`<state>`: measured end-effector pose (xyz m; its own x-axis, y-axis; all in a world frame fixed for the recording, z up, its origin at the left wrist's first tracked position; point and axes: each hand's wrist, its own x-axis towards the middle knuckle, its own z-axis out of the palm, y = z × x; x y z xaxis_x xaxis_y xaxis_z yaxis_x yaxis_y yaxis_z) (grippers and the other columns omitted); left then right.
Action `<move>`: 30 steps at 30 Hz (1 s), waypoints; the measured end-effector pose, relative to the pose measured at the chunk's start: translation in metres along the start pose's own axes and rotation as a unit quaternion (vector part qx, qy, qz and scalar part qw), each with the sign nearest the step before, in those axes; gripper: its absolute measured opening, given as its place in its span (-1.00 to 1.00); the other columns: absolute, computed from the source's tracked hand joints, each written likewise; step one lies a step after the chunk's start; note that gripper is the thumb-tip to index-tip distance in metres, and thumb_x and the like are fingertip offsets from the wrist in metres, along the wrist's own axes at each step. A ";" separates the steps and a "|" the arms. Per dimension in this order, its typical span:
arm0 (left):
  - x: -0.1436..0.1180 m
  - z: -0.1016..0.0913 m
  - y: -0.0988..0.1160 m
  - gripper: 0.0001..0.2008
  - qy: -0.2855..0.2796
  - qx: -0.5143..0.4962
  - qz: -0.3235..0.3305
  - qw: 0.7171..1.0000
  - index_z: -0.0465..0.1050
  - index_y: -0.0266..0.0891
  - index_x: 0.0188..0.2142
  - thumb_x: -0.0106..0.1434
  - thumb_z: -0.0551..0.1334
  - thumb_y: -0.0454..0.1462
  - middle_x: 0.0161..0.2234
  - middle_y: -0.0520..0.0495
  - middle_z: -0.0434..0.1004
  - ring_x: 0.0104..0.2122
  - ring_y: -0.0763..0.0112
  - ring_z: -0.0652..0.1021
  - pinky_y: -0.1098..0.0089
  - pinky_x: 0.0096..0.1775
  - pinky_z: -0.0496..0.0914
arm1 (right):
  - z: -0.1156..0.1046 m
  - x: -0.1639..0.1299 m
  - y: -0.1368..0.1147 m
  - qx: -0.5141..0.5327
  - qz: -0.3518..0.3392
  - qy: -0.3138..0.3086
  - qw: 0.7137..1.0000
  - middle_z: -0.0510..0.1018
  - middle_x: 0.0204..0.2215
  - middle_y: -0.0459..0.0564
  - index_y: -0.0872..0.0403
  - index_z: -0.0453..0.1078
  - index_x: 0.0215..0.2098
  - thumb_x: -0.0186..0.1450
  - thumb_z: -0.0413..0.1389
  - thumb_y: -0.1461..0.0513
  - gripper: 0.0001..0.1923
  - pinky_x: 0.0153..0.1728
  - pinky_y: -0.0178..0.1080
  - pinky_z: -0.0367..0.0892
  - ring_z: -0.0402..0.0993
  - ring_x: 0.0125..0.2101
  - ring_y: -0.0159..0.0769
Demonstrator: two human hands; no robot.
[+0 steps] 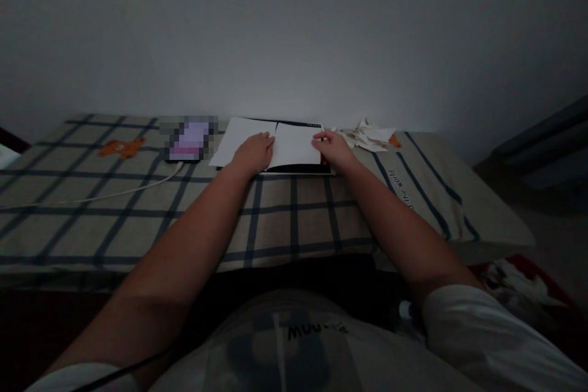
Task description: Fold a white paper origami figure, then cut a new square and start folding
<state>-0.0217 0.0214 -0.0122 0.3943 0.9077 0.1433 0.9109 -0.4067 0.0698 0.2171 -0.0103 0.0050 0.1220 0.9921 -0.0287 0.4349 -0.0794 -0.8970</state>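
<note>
Two white sheets of paper lie over a black flat board or folder with a pale edge [298,169] on the cloth-covered table. My left hand [255,152] rests flat on the left sheet [236,135], its fingertips by the line where the two sheets meet. At the right edge of the other white sheet [294,142], my right hand [337,148] is closed, thumb and forefinger pinching that edge. Just beyond the right hand lies a heap of torn white paper scraps [367,135].
A phone [188,141] with a lit, blurred screen lies on the left, a white cable [138,188] plugged in. Left of it is an orange animal-shaped piece [122,147]. The checked tablecloth [294,214] meets a grey wall. A red bin [519,260] with crumpled paper stands low right.
</note>
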 end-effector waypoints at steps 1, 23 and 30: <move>0.000 0.002 0.000 -0.43 -0.002 0.001 -0.004 1.000 0.35 -0.42 0.45 0.57 -0.06 -0.28 0.51 -0.32 0.27 0.49 0.16 0.33 0.18 0.50 0.16 | 0.000 0.000 -0.001 0.003 0.002 -0.002 1.000 0.40 -0.57 -0.23 0.13 0.46 0.07 0.46 0.17 0.32 -0.78 -0.59 -0.36 0.24 0.31 -0.62 -0.43; 0.002 0.002 0.006 -0.41 -0.009 0.023 -0.041 0.999 0.27 -0.44 0.49 0.56 -0.08 -0.35 0.52 -0.29 0.25 0.50 0.18 0.32 0.24 0.50 0.16 | 0.000 0.001 0.000 -0.036 -0.003 -0.038 0.999 0.37 -0.65 -0.18 0.16 0.52 0.08 0.42 0.08 0.40 -0.68 -0.59 -0.36 0.17 0.32 -0.62 -0.37; 0.001 0.000 0.008 -0.39 -0.015 0.024 -0.045 0.999 0.26 -0.45 0.50 0.52 -0.05 -0.38 0.52 -0.29 0.24 0.50 0.17 0.31 0.24 0.50 0.16 | -0.006 -0.005 -0.007 -0.039 -0.012 -0.038 0.998 0.37 -0.66 -0.19 0.16 0.53 0.02 0.41 0.09 0.43 -0.72 -0.59 -0.37 0.19 0.35 -0.61 -0.37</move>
<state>-0.0136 0.0192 -0.0112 0.3130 0.9435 0.1091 0.9474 -0.3182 0.0334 0.2186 -0.0155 0.0135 0.0445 0.9980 -0.0441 0.5061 -0.0606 -0.8604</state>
